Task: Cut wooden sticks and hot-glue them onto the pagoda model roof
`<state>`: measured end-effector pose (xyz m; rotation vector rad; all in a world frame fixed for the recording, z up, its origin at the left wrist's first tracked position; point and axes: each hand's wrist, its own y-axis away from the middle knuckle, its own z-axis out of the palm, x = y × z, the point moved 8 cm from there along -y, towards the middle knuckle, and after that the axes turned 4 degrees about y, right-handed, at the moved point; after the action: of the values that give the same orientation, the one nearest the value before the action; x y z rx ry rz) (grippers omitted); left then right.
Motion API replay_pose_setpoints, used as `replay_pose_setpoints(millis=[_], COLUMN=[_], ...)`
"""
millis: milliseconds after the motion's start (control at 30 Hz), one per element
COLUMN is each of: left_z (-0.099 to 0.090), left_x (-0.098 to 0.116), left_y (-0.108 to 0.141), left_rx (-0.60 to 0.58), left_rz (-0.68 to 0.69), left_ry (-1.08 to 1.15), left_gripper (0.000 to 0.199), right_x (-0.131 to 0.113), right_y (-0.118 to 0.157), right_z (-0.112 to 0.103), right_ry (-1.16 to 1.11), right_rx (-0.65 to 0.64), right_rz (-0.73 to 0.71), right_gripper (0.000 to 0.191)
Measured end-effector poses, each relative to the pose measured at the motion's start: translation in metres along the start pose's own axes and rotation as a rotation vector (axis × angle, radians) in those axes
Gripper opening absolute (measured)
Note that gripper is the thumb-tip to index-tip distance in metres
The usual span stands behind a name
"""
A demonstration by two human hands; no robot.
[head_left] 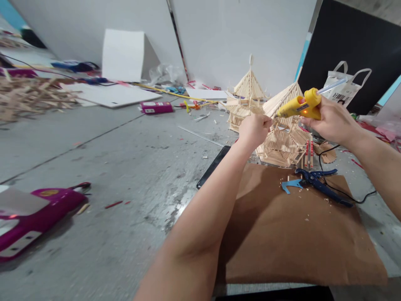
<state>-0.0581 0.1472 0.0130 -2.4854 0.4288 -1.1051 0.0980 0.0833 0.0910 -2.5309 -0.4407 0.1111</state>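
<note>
My right hand (336, 119) grips a yellow hot glue gun (294, 108) with a small orange light lit. A clear glue stick (332, 85) pokes out of its back end. The gun's nozzle points left, close to my left hand (253, 131), whose fingers are closed; what they pinch, if anything, is hidden. Both hands are at a model building of thin wooden sticks (280, 146) with a sloped, pointed roof. Behind my left hand rises a second pointed stick building (249, 85). Red-marked sticks (308, 154) lean at the front model's right side.
Brown cardboard (291, 238) lies in front, with blue-handled cutters (324, 186) and a blue scrap (291, 184) on it. A phone (214, 167) lies left of it. Purple power strips (156, 107), a stick pile (31, 94) and a white bag (341, 85) stand around.
</note>
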Motion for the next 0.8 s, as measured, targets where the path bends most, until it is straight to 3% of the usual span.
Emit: replay_pose_setpoints(millis=[233, 533, 800], left_z=[0.0002, -0.0004, 0.0002], left_x=[0.0001, -0.0002, -0.0006], left_y=[0.0004, -0.0008, -0.0007], left_rx=[-0.013, -0.006, -0.009], left_rz=[-0.012, -0.007, -0.005], left_ry=[-0.021, -0.014, -0.003], left_gripper=[0.029, 0.027, 0.028], right_x=[0.0011, 0.0010, 0.0000], right_y=[0.0004, 0.0004, -0.0003], right_z=[-0.0014, 0.0010, 0.0010], right_ry=[-0.019, -0.041, 0.020], right_rx=[0.041, 0.007, -0.031], right_rz=[-0.013, -0.046, 0.010], right_gripper=[0.038, 0.043, 0.041])
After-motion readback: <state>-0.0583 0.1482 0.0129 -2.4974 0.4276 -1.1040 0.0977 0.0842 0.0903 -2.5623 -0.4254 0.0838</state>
